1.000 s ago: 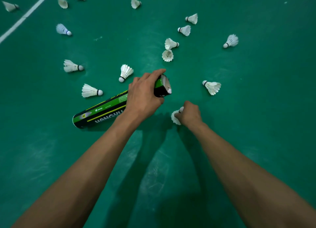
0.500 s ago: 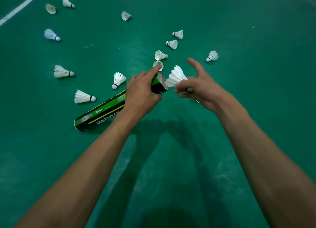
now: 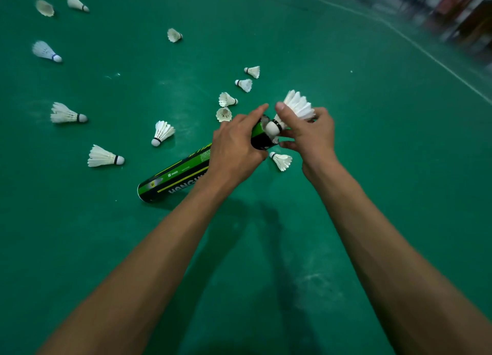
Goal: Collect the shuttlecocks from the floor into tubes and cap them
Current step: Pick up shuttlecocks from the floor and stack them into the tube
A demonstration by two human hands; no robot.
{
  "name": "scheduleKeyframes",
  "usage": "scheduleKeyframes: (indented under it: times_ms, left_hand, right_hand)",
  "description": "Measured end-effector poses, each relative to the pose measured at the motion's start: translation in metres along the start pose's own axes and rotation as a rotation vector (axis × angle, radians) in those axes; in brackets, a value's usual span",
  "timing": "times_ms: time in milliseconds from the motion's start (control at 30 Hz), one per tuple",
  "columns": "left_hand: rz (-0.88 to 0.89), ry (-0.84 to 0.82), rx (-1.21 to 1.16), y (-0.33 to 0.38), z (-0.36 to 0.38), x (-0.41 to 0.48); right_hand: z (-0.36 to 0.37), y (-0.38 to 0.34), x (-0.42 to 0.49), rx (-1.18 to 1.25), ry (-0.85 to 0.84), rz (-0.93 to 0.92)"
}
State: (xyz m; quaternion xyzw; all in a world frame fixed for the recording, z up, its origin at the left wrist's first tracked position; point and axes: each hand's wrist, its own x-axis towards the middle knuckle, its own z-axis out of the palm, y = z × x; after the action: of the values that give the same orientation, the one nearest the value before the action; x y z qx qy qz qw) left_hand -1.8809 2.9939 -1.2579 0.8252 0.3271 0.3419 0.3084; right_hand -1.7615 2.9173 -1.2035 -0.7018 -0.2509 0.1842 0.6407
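Observation:
My left hand grips the upper end of a black and green shuttlecock tube, whose lower end rests on the green floor. My right hand pinches a white feather shuttlecock with its cork at the tube's open mouth and its feathers pointing up and away. Another shuttlecock lies on the floor just under my right hand. Several more lie scattered to the left and beyond, such as one near the tube and one further left.
A white court line runs along the far right, with blurred furniture beyond it. A cluster of shuttlecocks sits just behind my hands. Bare green floor stretches to the right and towards me.
My right hand picked a shuttlecock off the floor, lifted it and turned it cork-first to the tube's mouth. My left hand kept its grip on the tube. The camera tilted up.

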Motion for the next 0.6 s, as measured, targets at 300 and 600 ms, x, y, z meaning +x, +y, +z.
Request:
scheduleKeyframes:
  times_ms: [300,600]
  left_hand:
    - [-0.003,0.095,-0.167,0.019,0.014,0.010]
    - [0.022,0.098,-0.169,0.027,0.008,0.023]
  right_hand:
    - [-0.001,-0.004,-0.008,-0.759,-0.285,-0.375]
    - [-0.005,-0.040,0.010,-0.681,-0.015,-0.503]
